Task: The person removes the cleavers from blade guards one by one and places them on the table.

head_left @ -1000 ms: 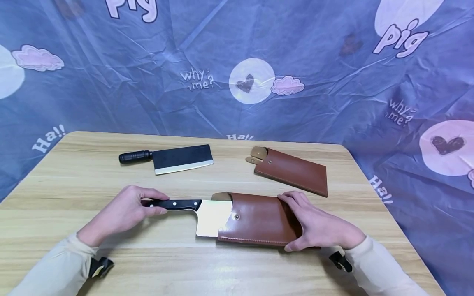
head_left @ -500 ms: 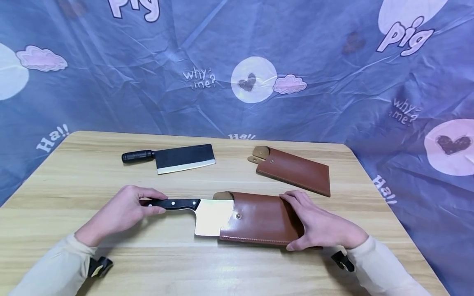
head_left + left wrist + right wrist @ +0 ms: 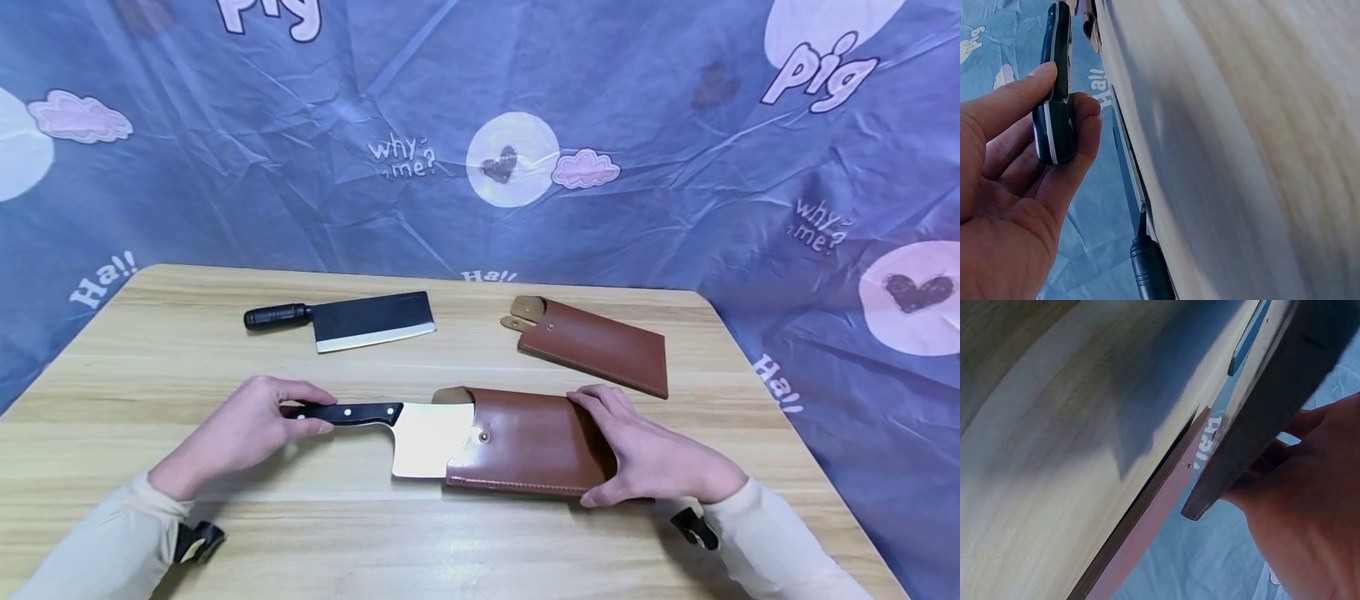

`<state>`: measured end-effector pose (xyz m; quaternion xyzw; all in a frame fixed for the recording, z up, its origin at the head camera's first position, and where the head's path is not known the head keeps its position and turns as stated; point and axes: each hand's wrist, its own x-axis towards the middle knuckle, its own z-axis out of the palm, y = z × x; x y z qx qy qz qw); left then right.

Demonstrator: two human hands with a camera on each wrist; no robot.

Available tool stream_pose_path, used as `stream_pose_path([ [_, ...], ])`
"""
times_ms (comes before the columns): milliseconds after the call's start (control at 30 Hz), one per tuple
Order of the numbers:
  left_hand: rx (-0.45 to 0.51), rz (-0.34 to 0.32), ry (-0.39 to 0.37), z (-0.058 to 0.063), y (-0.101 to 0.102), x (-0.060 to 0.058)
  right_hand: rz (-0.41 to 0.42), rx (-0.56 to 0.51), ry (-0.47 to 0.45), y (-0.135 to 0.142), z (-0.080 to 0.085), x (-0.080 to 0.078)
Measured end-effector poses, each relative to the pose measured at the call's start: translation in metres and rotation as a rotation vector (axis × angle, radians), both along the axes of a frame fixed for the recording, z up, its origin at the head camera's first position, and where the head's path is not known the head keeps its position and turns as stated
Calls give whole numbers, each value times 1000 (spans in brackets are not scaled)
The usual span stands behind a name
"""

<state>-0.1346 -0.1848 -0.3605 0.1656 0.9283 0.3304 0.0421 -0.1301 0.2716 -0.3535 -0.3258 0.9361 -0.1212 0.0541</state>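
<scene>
In the head view my left hand [image 3: 251, 429] pinches the black riveted handle [image 3: 360, 413] of a cleaver [image 3: 423, 442] between thumb and fingers. Its bright blade lies partly inside a brown leather sheath [image 3: 525, 437], and the part by the handle shows. My right hand [image 3: 648, 450] grips the sheath at its closed right end, thumb on the near edge and fingers on the far edge. The left wrist view shows the handle end [image 3: 1054, 125] between thumb and fingers. In the right wrist view the sheath edge [image 3: 1254, 419] stands above the table beside the hand.
Farther back on the wooden table [image 3: 300, 533] lies a second cleaver [image 3: 371, 321] with a dark blade and black handle. A second brown sheath [image 3: 600, 346] lies to its right, its tan flap and strap open. A blue printed cloth [image 3: 300, 208] hangs behind.
My left hand and the cleaver have shifted slightly left relative to the sheath, so a little more blade shows. My right hand keeps its grip on the sheath.
</scene>
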Motion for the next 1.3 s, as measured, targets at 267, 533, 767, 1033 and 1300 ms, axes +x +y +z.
stream_pose_path([
  [267, -14, 1, 25, 2, -4, -1, -5, 2, -5, 1, 2, 0],
  [533, -3, 11, 18, 3, -5, 0, -15, 1, -1, 2, 4, 0],
  [767, -29, -6, 52, 1, -6, -1, -12, 1, 1, 2, 3, 1],
  [1033, -31, -18, 61, 3, -8, -1, -22, -16, -18, 4, 4, 1],
  [1300, -30, -28, 86, 4, -8, -1, -32, -25, -23, 6, 4, -1],
])
